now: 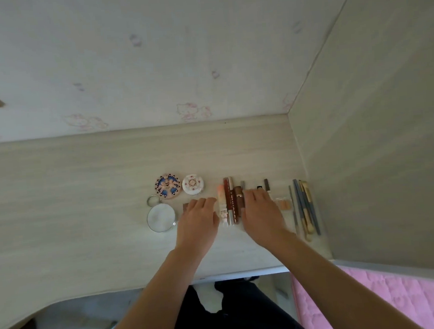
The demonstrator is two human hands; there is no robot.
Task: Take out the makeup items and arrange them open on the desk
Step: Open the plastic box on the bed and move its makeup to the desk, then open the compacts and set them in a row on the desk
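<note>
Reaching over the tabletop (81, 175) with both hands, fingers straight and flat, gripping nothing. Lying between left hand (198, 219) and right hand (261, 212): lip tubes (230, 202), side by side. Sitting left of the left hand: round mirror (161, 217), patterned compact (168, 186), white compact (193, 184). Lying right of the right hand, near the wall: brushes (303, 204).

- desk (82, 180): pale wood-grain laminate, matt
- round mirror (161, 217): glossy glass, metal rim
- bedspread (377, 302): pink quilted cloth
- brushes (304, 204): wooden-looking handles
</note>
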